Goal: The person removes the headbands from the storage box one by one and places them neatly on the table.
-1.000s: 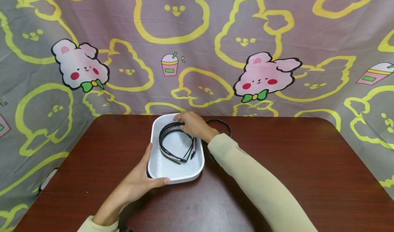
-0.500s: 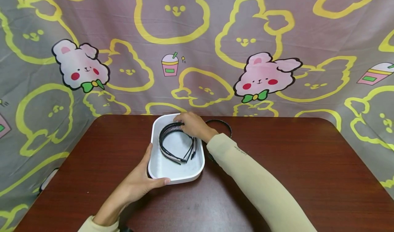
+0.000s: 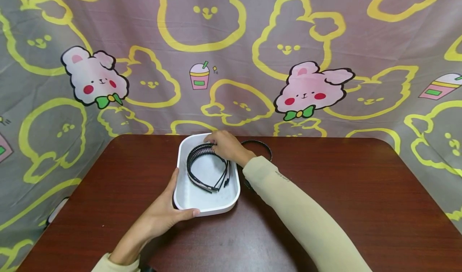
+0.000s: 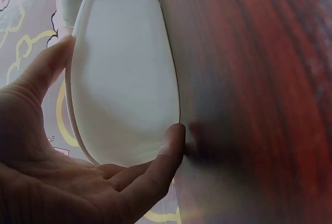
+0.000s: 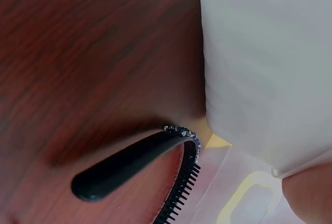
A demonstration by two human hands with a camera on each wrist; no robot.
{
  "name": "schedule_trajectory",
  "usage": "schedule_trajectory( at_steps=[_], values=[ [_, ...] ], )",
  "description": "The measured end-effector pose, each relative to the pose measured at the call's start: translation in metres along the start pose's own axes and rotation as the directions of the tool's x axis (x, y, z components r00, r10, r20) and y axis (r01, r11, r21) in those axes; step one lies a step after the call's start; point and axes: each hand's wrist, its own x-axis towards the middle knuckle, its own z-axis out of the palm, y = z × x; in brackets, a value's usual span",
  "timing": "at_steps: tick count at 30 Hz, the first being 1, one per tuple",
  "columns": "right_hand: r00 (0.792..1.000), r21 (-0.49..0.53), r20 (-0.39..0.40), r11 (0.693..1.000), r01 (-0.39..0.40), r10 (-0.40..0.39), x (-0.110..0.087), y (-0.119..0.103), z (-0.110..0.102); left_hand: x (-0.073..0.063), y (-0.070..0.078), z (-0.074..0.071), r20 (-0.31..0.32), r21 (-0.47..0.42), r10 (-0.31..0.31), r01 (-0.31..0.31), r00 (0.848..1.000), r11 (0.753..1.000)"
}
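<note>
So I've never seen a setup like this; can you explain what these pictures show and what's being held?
There's no machine here: a person works with two bare hands. The wide picture comes from a camera worn on the head; the two closer ones come from a camera on each wrist. On the wooden table is a white tray with several headbands inside. Another, toothed headband is outside it, to the right. The left hand grips the tray's near left corner. The right hand reaches over its far right side, by the headbands; what its fingers hold, if anything, is hidden.
</note>
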Motion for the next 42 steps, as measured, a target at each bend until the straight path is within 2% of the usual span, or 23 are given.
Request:
schedule_trajectory(
  at_steps=[8, 17, 25, 32, 42],
  values=[
    [1.000, 0.021, -0.018, 0.999, 0.025, -0.025, 0.000, 0.001, -0.002, 0.000, 0.000, 0.001, 0.000, -0.004, 0.006, -0.006, 1.000, 1.000],
    [1.000, 0.067, 0.002, 0.998, 0.006, -0.006, 0.000, 0.000, -0.006, -0.001, 0.000, 0.001, 0.000, 0.009, -0.007, 0.007, 1.000, 1.000],
    [1.000, 0.077, -0.008, 0.997, 0.001, 0.000, 0.001, -0.001, -0.011, -0.001, 0.001, 0.000, 0.002, 0.015, -0.014, 0.014, 1.000, 1.000],
    [1.000, 0.084, 0.016, 0.996, -0.018, 0.016, 0.000, -0.005, -0.016, -0.002, 0.001, 0.000, 0.000, 0.028, -0.025, 0.025, 1.000, 0.999],
    [1.000, 0.150, 0.009, 0.989, -0.010, 0.009, -0.002, -0.006, -0.025, -0.001, 0.001, 0.001, -0.001, 0.019, -0.014, 0.014, 1.000, 1.000]
  ],
)
